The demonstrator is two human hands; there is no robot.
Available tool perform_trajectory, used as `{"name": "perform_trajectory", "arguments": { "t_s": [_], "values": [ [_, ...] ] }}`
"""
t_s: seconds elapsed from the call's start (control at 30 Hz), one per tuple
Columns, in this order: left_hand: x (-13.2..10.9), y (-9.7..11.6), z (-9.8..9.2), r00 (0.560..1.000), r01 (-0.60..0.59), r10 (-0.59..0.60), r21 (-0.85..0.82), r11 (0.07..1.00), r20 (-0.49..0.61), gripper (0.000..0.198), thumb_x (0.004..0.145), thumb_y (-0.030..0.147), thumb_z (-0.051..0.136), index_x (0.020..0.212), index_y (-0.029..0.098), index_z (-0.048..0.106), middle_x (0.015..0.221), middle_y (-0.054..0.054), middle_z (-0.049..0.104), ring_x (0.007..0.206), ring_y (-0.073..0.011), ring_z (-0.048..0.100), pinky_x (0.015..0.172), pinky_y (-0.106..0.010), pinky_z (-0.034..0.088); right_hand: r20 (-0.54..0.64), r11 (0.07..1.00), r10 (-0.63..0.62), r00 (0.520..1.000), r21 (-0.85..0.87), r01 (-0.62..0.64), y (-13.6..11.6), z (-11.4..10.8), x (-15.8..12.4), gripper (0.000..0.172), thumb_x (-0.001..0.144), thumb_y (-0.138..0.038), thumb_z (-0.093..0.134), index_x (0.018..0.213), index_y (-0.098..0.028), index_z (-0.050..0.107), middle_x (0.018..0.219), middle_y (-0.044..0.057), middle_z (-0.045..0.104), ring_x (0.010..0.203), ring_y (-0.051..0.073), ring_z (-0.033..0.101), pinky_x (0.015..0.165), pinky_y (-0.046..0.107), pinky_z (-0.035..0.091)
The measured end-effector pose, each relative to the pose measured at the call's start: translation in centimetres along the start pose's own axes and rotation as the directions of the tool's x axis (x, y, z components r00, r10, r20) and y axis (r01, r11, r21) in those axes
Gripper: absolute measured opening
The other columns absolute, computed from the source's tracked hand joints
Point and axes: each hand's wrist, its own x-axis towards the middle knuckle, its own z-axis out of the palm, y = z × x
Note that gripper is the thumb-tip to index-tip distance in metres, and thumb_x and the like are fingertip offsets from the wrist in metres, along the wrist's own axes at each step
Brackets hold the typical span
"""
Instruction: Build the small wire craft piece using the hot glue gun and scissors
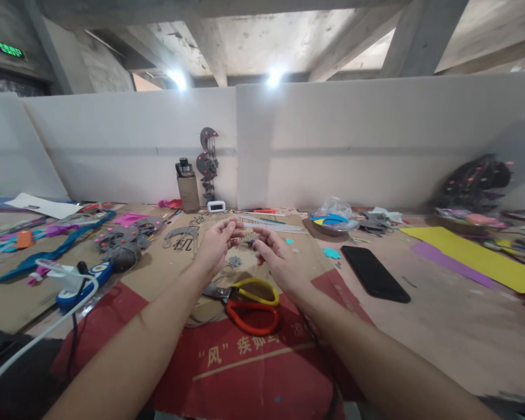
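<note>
Above the cardboard sheet (280, 361), my left hand (216, 248) is raised with its fingers bent and thumb against the fingertips. Whatever is in that pinch is too small to make out. Facing it, my right hand (276, 254) is closed on a small dark piece (252, 242), whose kind I cannot tell. A narrow gap separates the hands. Just below them lie scissors (254, 306) with one yellow and one red handle, blades pointing left. Small grey pieces (234, 261) are on the cardboard between my hands. A grey cut-out shape (181, 238) lies left of my left hand.
A black phone (374, 273) and a yellow sheet (472, 256) lie to the right. Behind stand a bottle (188, 188), a small white clock (216, 206) and a bowl (335, 221). At left are a blue power strip (85, 283), a white cable (39, 332) and grey pieces (126, 239).
</note>
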Motion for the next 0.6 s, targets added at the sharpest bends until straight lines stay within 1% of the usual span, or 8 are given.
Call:
{"name": "perform_trajectory", "arguments": {
  "t_s": [0.1, 0.17, 0.27, 0.3, 0.37, 0.43, 0.5, 0.6],
  "values": [
    [0.2, 0.1, -0.1, 0.998, -0.052, 0.055, 0.065, 0.997, -0.036, 0.034, 0.069, 0.036, 0.073, 0.096, 0.017, 0.064, 0.092, -0.005, 0.064, 0.077, -0.0119, 0.06, 0.062, -0.022, 0.044, -0.019, 0.998, -0.013, 1.0, -0.059, 0.012, 0.5, -0.3, 0.2, 0.037, 0.084, -0.039, 0.049, 0.118, -0.023, 0.049, 0.085, 0.001, 0.05, 0.068, 0.012, 0.048, 0.059, 0.024, 0.043],
    [0.5, 0.3, -0.5, 0.992, -0.084, 0.1, 0.196, 0.977, -0.072, 0.028, 0.07, 0.04, 0.071, 0.081, 0.015, 0.066, 0.08, -0.004, 0.063, 0.072, -0.0112, 0.056, 0.061, -0.022, 0.042, -0.042, 0.993, -0.003, 0.999, -0.114, -0.002, 0.7, -0.5, 0.2, 0.034, 0.084, -0.039, 0.048, 0.114, -0.023, 0.052, 0.086, 0.002, 0.053, 0.069, 0.013, 0.049, 0.058, 0.024, 0.043],
    [1.0, 0.8, -1.4, 0.989, -0.116, 0.138, 0.34, 0.933, -0.043, 0.034, 0.072, 0.048, 0.066, 0.066, 0.015, 0.064, 0.073, -0.005, 0.063, 0.066, -0.0118, 0.053, 0.059, -0.023, 0.039, -0.05, 0.971, -0.002, 0.999, -0.241, -0.01, 0.7, -0.9, 0.3, 0.025, 0.084, -0.037, 0.047, 0.1, -0.021, 0.059, 0.083, 0.003, 0.057, 0.072, 0.014, 0.05, 0.061, 0.025, 0.043],
    [1.2, 1.0, -1.7, 0.989, -0.122, 0.144, 0.408, 0.905, -0.024, 0.036, 0.073, 0.05, 0.064, 0.065, 0.016, 0.064, 0.073, -0.005, 0.064, 0.066, -0.0128, 0.053, 0.059, -0.024, 0.039, -0.042, 0.956, -0.015, 0.999, -0.292, 0.002, 0.8, -0.9, 0.3, 0.023, 0.084, -0.036, 0.047, 0.095, -0.02, 0.061, 0.082, 0.003, 0.058, 0.074, 0.015, 0.051, 0.063, 0.026, 0.043],
    [1.5, 1.2, -2.4, 0.99, -0.142, 0.127, 0.597, 0.79, 0.067, 0.034, 0.074, 0.049, 0.062, 0.065, 0.017, 0.067, 0.071, -0.005, 0.065, 0.065, -0.0147, 0.053, 0.059, -0.026, 0.037, -0.015, 0.921, -0.052, 0.999, -0.387, 0.042, 0.9, -1.1, 0.4, 0.021, 0.084, -0.033, 0.047, 0.088, -0.02, 0.063, 0.081, 0.003, 0.06, 0.077, 0.016, 0.052, 0.068, 0.029, 0.042],
    [1.8, 1.2, -3.0, 0.984, -0.176, 0.088, 0.742, 0.647, 0.157, 0.024, 0.072, 0.042, 0.065, 0.067, 0.018, 0.069, 0.069, -0.004, 0.066, 0.064, -0.0159, 0.053, 0.06, -0.027, 0.036, 0.013, 0.891, -0.072, 0.997, -0.449, 0.07, 0.9, -1.1, 0.4, 0.019, 0.082, -0.027, 0.047, 0.086, -0.021, 0.064, 0.08, 0.002, 0.061, 0.078, 0.016, 0.053, 0.072, 0.03, 0.042],
    [2.0, 0.7, -3.4, 0.976, -0.201, 0.042, 0.816, 0.541, 0.213, 0.014, 0.067, 0.033, 0.068, 0.065, 0.019, 0.07, 0.065, -0.003, 0.066, 0.062, -0.0161, 0.052, 0.059, -0.027, 0.035, 0.024, 0.877, -0.071, 0.997, -0.474, 0.074, 0.8, -1.1, 0.3, 0.019, 0.08, -0.02, 0.045, 0.082, -0.02, 0.064, 0.076, 0.001, 0.06, 0.077, 0.016, 0.053, 0.073, 0.03, 0.041],
    [2.3, -0.6, -4.0, 0.964, -0.2, -0.052, 0.839, 0.506, 0.26, 0.011, 0.056, 0.028, 0.073, 0.056, 0.02, 0.066, 0.055, 0.0, 0.061, 0.054, -0.014, 0.047, 0.054, -0.026, 0.032, -0.003, 0.873, -0.071, 0.997, -0.485, 0.061, 0.6, -1.1, 0.2, 0.021, 0.075, -0.013, 0.041, 0.075, -0.02, 0.06, 0.072, 0.001, 0.058, 0.074, 0.016, 0.053, 0.071, 0.029, 0.04]
  ]
}}
